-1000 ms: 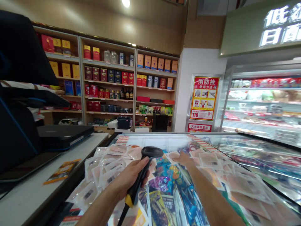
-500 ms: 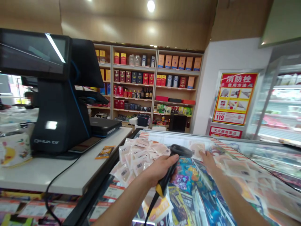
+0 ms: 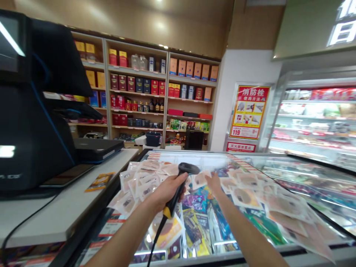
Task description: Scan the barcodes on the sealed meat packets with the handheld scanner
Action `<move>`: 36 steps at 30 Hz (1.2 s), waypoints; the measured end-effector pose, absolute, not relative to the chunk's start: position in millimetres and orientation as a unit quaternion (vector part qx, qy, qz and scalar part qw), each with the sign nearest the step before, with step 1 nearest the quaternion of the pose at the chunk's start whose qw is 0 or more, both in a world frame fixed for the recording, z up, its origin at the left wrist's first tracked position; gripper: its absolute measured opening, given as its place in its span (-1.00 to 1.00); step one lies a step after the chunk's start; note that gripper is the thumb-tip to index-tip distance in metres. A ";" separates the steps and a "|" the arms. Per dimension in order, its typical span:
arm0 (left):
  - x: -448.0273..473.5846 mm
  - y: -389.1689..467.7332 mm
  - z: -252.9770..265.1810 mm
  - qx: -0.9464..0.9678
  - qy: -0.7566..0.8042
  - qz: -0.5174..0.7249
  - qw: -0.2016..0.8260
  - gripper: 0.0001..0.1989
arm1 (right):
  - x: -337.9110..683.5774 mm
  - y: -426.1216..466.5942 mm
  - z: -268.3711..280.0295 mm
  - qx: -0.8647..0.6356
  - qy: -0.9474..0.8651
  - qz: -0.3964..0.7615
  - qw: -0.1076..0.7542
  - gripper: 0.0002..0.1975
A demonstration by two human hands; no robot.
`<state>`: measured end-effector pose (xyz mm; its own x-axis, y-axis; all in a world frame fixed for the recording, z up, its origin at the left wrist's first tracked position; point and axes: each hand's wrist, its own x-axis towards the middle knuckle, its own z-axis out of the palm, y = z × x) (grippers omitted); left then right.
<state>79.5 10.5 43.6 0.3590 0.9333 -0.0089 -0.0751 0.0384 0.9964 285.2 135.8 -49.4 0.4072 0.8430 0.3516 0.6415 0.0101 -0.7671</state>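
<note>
My left hand (image 3: 167, 190) is wrapped round the handle of a black and yellow barcode scanner (image 3: 188, 168), whose cord runs down toward me. Just right of the scanner's head, my right hand (image 3: 213, 183) pinches the edge of a flat clear packet (image 3: 199, 180). Many similar packets (image 3: 141, 181) lie fanned out on the freezer's glass top beside my left hand. Another spread of packets (image 3: 250, 189) covers the glass to the right of my right hand. Beneath the glass, colourful wrapped goods (image 3: 194, 226) show between my forearms.
At the left, a white counter (image 3: 83, 207) carries a black checkout terminal (image 3: 33, 137) and a small orange packet (image 3: 100, 181). Behind the freezer stand shelves (image 3: 139, 111) of boxes and bottles. A lit refrigerated case (image 3: 314, 118) is at the right.
The view has swung to the right. My right hand has drawn the packet closer to the scanner's head. The left hand keeps its hold on the scanner.
</note>
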 end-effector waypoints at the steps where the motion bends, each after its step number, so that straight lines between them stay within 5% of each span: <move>1: 79.3 11.1 43.1 0.556 0.394 0.411 0.606 -0.62 | 278.7 136.3 -51.4 -0.704 -0.533 0.099 0.459 -0.57; 9: 83.2 12.8 39.5 0.559 0.412 0.389 0.605 -0.62 | 253.8 122.8 -51.3 -0.740 -0.611 0.051 0.278 -0.48; 23: 105.6 8.3 36.9 0.586 0.365 0.366 0.625 -0.62 | 421.3 74.1 -34.6 -0.803 -0.587 0.024 0.099 -0.39; 27: 107.0 6.6 38.4 0.587 0.362 0.366 0.625 -0.62 | 428.8 78.5 -29.5 -0.793 -0.593 0.045 0.131 -0.43; 31: 107.8 5.7 39.1 0.579 0.363 0.363 0.634 -0.62 | 445.8 78.3 -27.7 -0.759 -0.615 0.090 0.195 -0.76; 36: 109.2 3.2 39.5 0.578 0.359 0.359 0.639 -0.64 | 435.4 75.8 -27.2 -0.673 -0.570 0.209 0.423 -0.82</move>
<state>109.2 3.2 39.5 0.4843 0.8738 -0.0441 -0.0443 0.0748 0.9962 435.4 75.8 -27.2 0.2632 0.9435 0.2015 0.5896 0.0080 -0.8076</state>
